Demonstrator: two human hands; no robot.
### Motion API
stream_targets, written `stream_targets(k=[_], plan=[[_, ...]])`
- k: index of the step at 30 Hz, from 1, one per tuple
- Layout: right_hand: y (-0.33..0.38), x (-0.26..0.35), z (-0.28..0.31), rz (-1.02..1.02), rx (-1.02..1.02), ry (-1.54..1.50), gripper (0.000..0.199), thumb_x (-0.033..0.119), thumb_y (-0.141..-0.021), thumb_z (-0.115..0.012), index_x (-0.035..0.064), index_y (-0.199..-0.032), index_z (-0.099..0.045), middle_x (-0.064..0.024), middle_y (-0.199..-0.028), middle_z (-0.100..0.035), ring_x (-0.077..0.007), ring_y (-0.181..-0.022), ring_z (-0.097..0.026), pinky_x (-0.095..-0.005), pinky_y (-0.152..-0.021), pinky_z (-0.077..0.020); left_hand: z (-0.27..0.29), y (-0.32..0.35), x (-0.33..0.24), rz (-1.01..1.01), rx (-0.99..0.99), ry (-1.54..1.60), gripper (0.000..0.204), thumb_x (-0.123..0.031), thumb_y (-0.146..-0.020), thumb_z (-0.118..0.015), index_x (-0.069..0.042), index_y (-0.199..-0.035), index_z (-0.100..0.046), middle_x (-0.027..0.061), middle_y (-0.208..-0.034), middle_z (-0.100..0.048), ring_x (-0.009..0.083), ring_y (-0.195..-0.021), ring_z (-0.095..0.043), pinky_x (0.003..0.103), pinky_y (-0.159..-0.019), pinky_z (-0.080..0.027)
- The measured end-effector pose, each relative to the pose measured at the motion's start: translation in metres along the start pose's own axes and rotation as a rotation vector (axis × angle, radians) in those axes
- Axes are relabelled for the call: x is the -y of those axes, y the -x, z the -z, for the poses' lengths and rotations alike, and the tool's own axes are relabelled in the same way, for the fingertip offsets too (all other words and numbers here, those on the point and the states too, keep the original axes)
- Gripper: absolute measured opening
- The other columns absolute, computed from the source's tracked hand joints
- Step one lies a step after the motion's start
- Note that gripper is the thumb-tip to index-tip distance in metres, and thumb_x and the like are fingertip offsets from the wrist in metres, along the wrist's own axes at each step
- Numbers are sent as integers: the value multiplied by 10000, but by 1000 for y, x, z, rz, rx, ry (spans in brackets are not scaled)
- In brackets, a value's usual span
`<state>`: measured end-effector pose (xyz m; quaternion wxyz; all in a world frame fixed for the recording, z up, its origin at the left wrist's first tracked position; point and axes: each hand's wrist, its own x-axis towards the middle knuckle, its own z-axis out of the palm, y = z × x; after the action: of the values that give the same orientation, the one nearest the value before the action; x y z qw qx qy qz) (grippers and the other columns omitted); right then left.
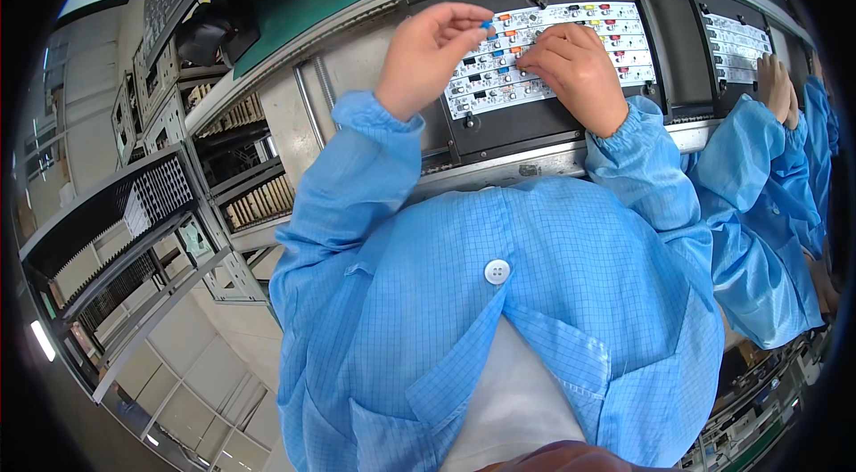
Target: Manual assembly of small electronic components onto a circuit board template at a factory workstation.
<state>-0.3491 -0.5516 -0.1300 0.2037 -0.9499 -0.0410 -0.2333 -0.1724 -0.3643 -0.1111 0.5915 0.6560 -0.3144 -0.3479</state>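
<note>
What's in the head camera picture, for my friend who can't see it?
A person's left hand pinches a small blue part while the right hand is over a white circuit board in a black frame. The person wears a blue coat; at right, another blue sleeve reaches toward a second board.

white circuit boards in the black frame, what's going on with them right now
A person in a blue smock has both hands over the white circuit boards in the black frame. The left hand pinches a small blue part near their upper left; the right hand has its fingertips low over their middle, any grip hidden.
</note>
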Motion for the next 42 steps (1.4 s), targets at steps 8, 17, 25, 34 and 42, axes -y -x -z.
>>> stream_targets(k=[8, 17, 25, 34, 42], plan=[[-1, 2, 6, 60, 44, 89, 176, 123, -804, -752, 136, -972, -802, -11, -988, -742, -228, -1069, -687, -388, -967, -517, -5, 14, 16, 91, 68, 114, 333, -38, -1027, -719, 19, -1354, -690, 103, -1219, -776, 143, -1150, -732, 257, -959, -586], [-2, -1, 8, 75, 57, 82, 172, 107, -805, -808, 132, -974, -819, 2, -958, -751, -221, -996, -693, -381, -899, -529, -7, 23, 18, 77, 39, 73, 280, -59, -1018, -745, 9, -1289, -735, 72, -1118, -799, 95, -1019, -723, 239, -908, -583], [-72, -58, 27, -83, 28, -50, 258, 160, -985, -769, 99, -1236, -774, -112, -1116, -773, -266, -1036, -749, -367, -860, -598, -14, 44, 1, -105, -55, -245, 172, -50, -938, -793, -61, -1107, -822, 48, -957, -732, 113, -802, -641, 271, -726, -532], [-218, -130, 8, -546, 329, 495, 294, 307, -896, -779, 52, -1035, -824, -209, -993, -786, -408, -986, -750, -492, -849, -605, -22, 56, 8, -81, -131, -232, 131, -78, -896, -819, -67, -1026, -814, 50, -908, -704, 154, -728, -609, 316, -705, -513], [-160, -97, 16, -259, -246, 117, 133, 163, -984, -705, 33, -1007, -704, -187, -888, -754, -366, -885, -749, -481, -764, -574, -33, 52, -8, -129, -42, -511, 133, -86, -890, -814, -82, -1023, -800, 62, -928, -729, 200, -735, -681, 351, -658, -532]])
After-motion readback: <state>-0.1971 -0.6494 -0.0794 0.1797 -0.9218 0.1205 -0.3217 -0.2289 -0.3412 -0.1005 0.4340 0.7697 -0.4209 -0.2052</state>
